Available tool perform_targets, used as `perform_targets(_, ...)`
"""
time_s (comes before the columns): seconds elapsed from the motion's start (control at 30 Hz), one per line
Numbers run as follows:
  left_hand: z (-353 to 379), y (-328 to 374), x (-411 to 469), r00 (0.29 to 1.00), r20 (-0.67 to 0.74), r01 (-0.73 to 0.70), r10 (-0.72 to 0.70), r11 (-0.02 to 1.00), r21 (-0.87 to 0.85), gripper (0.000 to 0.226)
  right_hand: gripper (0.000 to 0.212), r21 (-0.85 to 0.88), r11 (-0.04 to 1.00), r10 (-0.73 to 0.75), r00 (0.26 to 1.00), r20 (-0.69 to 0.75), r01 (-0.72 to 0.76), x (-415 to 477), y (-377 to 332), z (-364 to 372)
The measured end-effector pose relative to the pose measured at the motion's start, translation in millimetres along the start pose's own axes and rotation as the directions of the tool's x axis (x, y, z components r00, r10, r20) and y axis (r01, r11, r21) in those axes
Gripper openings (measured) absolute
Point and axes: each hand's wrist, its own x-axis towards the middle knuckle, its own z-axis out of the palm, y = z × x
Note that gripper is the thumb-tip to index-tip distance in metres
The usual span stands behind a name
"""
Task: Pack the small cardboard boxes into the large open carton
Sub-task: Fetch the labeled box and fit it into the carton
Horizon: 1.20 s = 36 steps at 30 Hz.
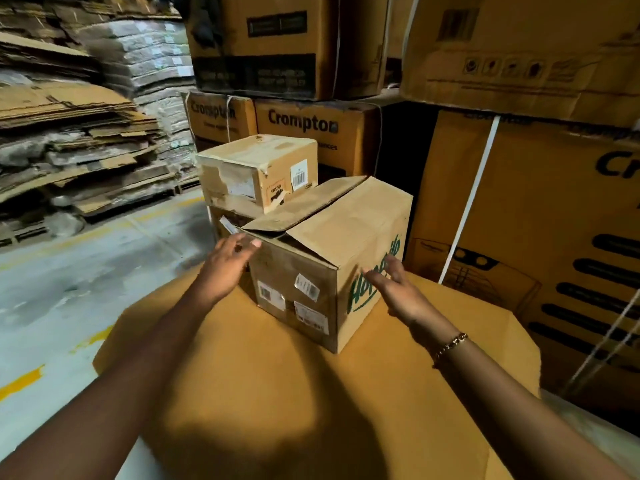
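Warehouse; cardboard worktop [277,393] under your open, empty hands, left hand [227,263], right hand [398,289]. Between them one small box [311,271]; beyond, another taped box [256,171].

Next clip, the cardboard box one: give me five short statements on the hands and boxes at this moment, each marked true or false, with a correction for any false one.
1. Both hands are open, on either side of the box with green lettering. True.
2. The left hand grips a roll of tape. False: it is empty, fingers spread near the box's top left corner.
3. The right hand has a bracelet at its wrist. True.
4. The top flaps of the green-lettered box are taped flat. False: one flap stands raised and loose.
5. The smaller box with a barcode label lies on the floor. False: it sits on top of another box, behind the green-lettered one.
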Motion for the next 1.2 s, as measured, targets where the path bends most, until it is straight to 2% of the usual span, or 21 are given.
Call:
perform_targets(0.07, -7.3, -16.2, 46.4, 0.997, 0.025, 0.072, -0.069, 0.985, -0.158, 0.071, 0.089, 0.097, 0.992, 0.085, 0.996, -0.03, -0.082, 22.9, -8.1, 19.3)
perform_targets(0.17, -7.9, -28.8, 109.4, 0.985, 0.123, 0.147, -0.119, 0.955, -0.258, 0.068, 0.094, 0.185, 0.971, 0.171, 0.981, -0.087, -0.153, 56.8, -14.6, 40.4)
perform_targets(0.3, 7.5, -37.8, 156.6, 0.949, 0.295, 0.196, -0.109, 0.938, -0.285, 0.057, 0.095, 0.23, 0.95, 0.249, 0.958, -0.145, -0.212, 86.7, -11.4, 50.6)
perform_targets(0.47, 22.1, -39.1, 167.3, 0.963, 0.257, 0.152, -0.085, 0.955, -0.253, 0.05, 0.072, 0.253, 0.937, 0.294, 0.934, -0.201, -0.24, 95.2, -13.6, 49.0)
perform_targets(0.53, 25.9, -34.4, 164.0, 0.94, 0.329, 0.177, -0.086, 0.95, -0.257, 0.048, 0.07, 0.301, 0.922, 0.323, 0.915, -0.243, -0.245, 95.9, -6.1, 39.4)
perform_targets(0.57, 28.3, -32.1, 159.8, 0.918, 0.387, 0.198, -0.093, 0.95, -0.242, 0.052, 0.066, 0.315, 0.915, 0.339, 0.903, -0.266, -0.251, 95.4, -2.4, 33.0)
perform_targets(0.67, 42.9, -27.9, 145.5, 0.839, 0.535, 0.253, -0.097, 0.94, -0.227, 0.081, 0.05, 0.331, 0.899, 0.386, 0.876, -0.288, -0.287, 91.1, 5.9, 14.6)
perform_targets(0.77, 54.1, -23.5, 134.4, 0.843, 0.525, 0.301, -0.12, 0.913, -0.275, 0.091, 0.047, 0.313, 0.897, 0.395, 0.884, -0.248, -0.313, 82.6, 5.0, 10.1)
perform_targets(0.9, 54.2, -31.3, 115.8, 0.765, 0.603, 0.506, -0.225, 0.79, -0.347, 0.107, 0.048, 0.32, 0.898, 0.388, 0.887, -0.252, -0.302, 67.3, 10.1, 10.7)
perform_targets(0.97, 57.8, -34.3, 97.1, 0.779, 0.579, 0.549, -0.241, 0.708, -0.444, 0.085, 0.052, 0.318, 0.894, 0.401, 0.88, -0.253, -0.315, 55.1, 15.3, 8.7)
perform_targets(1.03, 56.6, -26.3, 66.1, 0.794, 0.561, 0.548, -0.234, 0.675, -0.494, 0.058, 0.058, 0.332, 0.894, 0.394, 0.881, -0.262, -0.301, 39.3, 21.4, 6.3)
perform_targets(1.07, 56.9, -26.1, 53.5, 0.795, 0.559, 0.549, -0.233, 0.668, -0.503, 0.053, 0.062, 0.339, 0.898, 0.379, 0.885, -0.271, -0.28, 31.0, 23.8, 5.3)
perform_targets(1.2, 51.8, -18.6, -10.9, 0.815, 0.539, 0.53, -0.211, 0.648, -0.547, 0.056, 0.07, 0.373, 0.91, 0.29, 0.921, -0.259, -0.181, -19.8, 37.0, 0.8)
